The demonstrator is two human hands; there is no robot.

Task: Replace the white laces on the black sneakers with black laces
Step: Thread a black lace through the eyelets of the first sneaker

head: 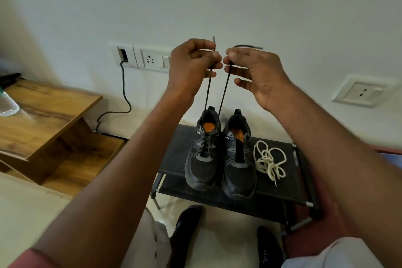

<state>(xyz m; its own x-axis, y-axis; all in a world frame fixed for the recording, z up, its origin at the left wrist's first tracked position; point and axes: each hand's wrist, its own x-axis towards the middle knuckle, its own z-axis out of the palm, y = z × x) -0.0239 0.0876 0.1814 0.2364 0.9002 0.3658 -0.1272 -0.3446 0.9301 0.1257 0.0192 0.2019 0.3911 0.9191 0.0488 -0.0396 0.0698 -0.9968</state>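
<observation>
Two black sneakers (pixel 219 154) stand side by side, toes toward the camera (orange insoles showing). The left sneaker (pixel 202 152) carries a black lace (pixel 207 93), both ends raised taut. White laces (pixel 269 160) lie tangled just beside the unlaced right sneaker (pixel 238 159)

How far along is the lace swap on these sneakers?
About halfway. The white laces are out and lie in a heap on the black rack. The left sneaker is threaded with a black lace; the left hand and the right hand each pinch one end and hold it up. The right sneaker shows no lace, so it is left, as is the tying.
</observation>
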